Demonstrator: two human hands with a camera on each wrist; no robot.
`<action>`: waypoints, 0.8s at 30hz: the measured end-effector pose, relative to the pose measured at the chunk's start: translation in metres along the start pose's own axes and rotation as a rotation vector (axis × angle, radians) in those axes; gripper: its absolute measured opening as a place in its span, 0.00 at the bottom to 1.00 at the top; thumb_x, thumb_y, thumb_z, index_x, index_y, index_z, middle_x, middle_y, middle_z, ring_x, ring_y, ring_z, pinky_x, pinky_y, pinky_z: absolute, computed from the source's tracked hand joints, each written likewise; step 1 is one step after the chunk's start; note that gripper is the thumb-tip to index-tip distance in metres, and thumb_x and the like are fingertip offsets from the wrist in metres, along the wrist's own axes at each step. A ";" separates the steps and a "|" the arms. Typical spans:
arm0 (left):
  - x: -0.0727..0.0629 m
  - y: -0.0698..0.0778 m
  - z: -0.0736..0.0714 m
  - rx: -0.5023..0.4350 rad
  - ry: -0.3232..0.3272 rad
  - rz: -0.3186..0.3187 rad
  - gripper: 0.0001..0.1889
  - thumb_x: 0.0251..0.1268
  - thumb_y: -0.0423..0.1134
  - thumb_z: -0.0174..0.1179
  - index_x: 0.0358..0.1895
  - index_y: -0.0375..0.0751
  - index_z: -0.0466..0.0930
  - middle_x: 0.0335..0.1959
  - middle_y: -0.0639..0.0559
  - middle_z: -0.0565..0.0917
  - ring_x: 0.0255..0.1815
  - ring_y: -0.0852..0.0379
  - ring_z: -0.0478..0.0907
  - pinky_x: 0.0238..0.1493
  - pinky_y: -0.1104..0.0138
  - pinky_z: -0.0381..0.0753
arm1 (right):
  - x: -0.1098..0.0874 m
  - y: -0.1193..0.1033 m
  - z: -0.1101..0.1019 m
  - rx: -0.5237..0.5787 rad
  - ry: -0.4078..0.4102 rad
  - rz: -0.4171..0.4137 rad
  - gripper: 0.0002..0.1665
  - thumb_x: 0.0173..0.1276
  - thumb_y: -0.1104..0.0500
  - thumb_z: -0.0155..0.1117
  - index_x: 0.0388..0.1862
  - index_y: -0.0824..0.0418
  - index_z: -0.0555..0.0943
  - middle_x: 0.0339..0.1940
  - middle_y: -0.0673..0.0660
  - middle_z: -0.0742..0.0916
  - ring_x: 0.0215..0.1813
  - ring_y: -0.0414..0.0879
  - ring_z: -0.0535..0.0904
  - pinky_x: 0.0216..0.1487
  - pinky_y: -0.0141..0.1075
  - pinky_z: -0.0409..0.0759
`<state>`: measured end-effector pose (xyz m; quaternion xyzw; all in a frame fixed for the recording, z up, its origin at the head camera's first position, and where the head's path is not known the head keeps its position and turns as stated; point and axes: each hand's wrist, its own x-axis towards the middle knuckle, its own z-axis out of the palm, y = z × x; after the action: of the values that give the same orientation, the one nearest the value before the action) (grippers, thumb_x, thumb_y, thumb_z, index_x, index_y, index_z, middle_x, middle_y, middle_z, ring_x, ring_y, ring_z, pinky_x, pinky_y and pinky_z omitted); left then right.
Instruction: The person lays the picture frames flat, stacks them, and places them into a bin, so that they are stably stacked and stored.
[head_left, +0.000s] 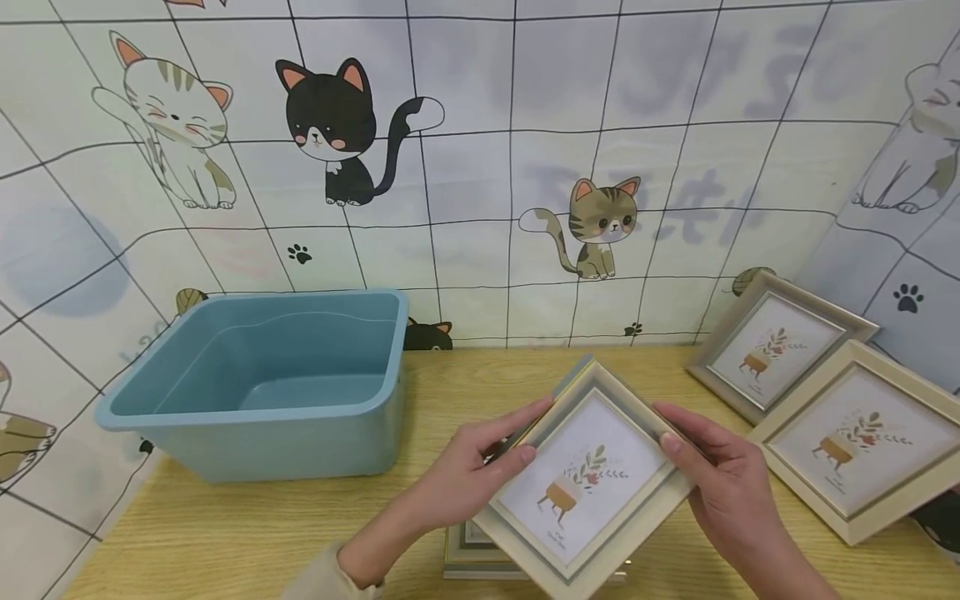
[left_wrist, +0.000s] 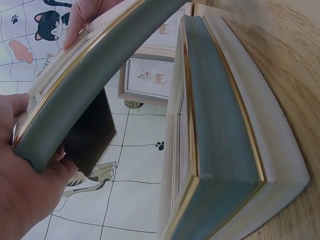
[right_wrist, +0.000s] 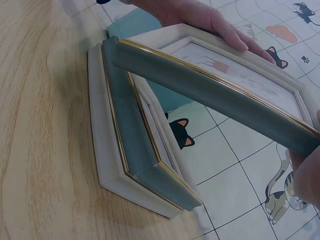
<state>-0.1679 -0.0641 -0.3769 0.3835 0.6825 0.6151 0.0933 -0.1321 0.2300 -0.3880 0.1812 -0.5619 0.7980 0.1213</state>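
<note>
Both hands hold a picture frame (head_left: pixel 585 483) tilted above the table, its cream front with a plant print facing up. Its side is blue-green with a gold line, as the left wrist view shows. The left hand (head_left: pixel 480 467) grips its left edge, thumb on the front. At the right edge the right hand (head_left: pixel 723 475) pinches it, thumb on the front and fingers behind. A dark flap (left_wrist: pixel 92 135) juts from the frame's back. Beneath it lies a stack of frames (right_wrist: pixel 132 130), cream and blue-green, partly hidden in the head view.
A blue plastic tub (head_left: pixel 277 450) stands at the left on the wooden table (head_left: pixel 465 375). At the right, a silver-toned frame (head_left: pixel 780 342) leans by the wall, with a cream frame (head_left: pixel 862 442) in front of it. Cat-patterned sheeting (head_left: pixel 480 167) covers the walls.
</note>
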 end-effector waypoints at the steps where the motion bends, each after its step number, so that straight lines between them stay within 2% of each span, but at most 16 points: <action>1: 0.000 -0.001 0.000 0.002 0.004 0.006 0.27 0.81 0.34 0.52 0.80 0.47 0.63 0.76 0.46 0.69 0.48 0.57 0.85 0.40 0.60 0.87 | 0.000 0.000 0.000 0.001 0.017 -0.005 0.26 0.73 0.83 0.48 0.61 0.68 0.83 0.52 0.57 0.89 0.48 0.44 0.87 0.42 0.35 0.86; 5: -0.002 -0.003 -0.002 0.003 0.028 0.002 0.26 0.81 0.34 0.53 0.78 0.44 0.66 0.74 0.44 0.72 0.47 0.57 0.86 0.42 0.60 0.87 | 0.000 0.002 0.000 0.020 0.077 -0.021 0.26 0.73 0.83 0.48 0.60 0.69 0.84 0.52 0.57 0.89 0.48 0.43 0.86 0.43 0.34 0.85; 7: -0.004 -0.004 -0.003 -0.013 0.050 -0.019 0.25 0.81 0.33 0.53 0.77 0.43 0.67 0.73 0.43 0.72 0.48 0.56 0.86 0.43 0.60 0.87 | 0.000 0.002 -0.001 0.035 0.104 -0.023 0.25 0.73 0.83 0.49 0.60 0.69 0.83 0.53 0.57 0.89 0.48 0.43 0.86 0.44 0.33 0.85; 12: -0.006 -0.006 -0.005 -0.081 0.124 -0.091 0.24 0.79 0.32 0.55 0.75 0.43 0.71 0.72 0.43 0.74 0.52 0.53 0.84 0.45 0.58 0.87 | 0.000 0.003 -0.001 0.103 0.199 0.000 0.24 0.75 0.80 0.50 0.60 0.68 0.84 0.55 0.57 0.88 0.51 0.44 0.86 0.48 0.35 0.85; 16: -0.006 -0.007 -0.005 -0.103 0.200 -0.089 0.22 0.77 0.31 0.57 0.72 0.40 0.75 0.68 0.41 0.76 0.50 0.51 0.84 0.44 0.57 0.87 | -0.002 0.006 0.000 0.159 0.270 0.034 0.23 0.75 0.78 0.51 0.59 0.65 0.85 0.54 0.56 0.88 0.52 0.45 0.86 0.49 0.37 0.84; 19: -0.006 -0.008 -0.006 -0.103 0.277 -0.050 0.20 0.75 0.28 0.58 0.67 0.33 0.78 0.62 0.36 0.80 0.45 0.53 0.85 0.41 0.57 0.87 | -0.002 0.008 0.002 0.157 0.294 0.062 0.22 0.75 0.77 0.53 0.59 0.64 0.85 0.53 0.55 0.88 0.52 0.44 0.86 0.49 0.36 0.84; 21: -0.006 -0.008 -0.007 -0.074 0.339 -0.026 0.18 0.73 0.26 0.59 0.63 0.29 0.80 0.57 0.34 0.83 0.36 0.57 0.84 0.36 0.63 0.86 | -0.003 0.009 0.003 0.129 0.302 0.085 0.22 0.75 0.77 0.55 0.60 0.63 0.85 0.53 0.54 0.88 0.51 0.44 0.86 0.47 0.36 0.85; 24: -0.005 -0.010 -0.009 -0.014 0.445 -0.041 0.15 0.71 0.26 0.62 0.58 0.30 0.84 0.38 0.41 0.85 0.20 0.64 0.73 0.25 0.73 0.75 | -0.006 0.011 0.004 0.016 0.295 0.124 0.22 0.73 0.77 0.58 0.59 0.62 0.86 0.50 0.53 0.90 0.48 0.43 0.87 0.44 0.35 0.85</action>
<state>-0.1735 -0.0735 -0.3854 0.2237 0.6897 0.6872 -0.0444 -0.1303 0.2223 -0.3983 0.0279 -0.5416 0.8264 0.1517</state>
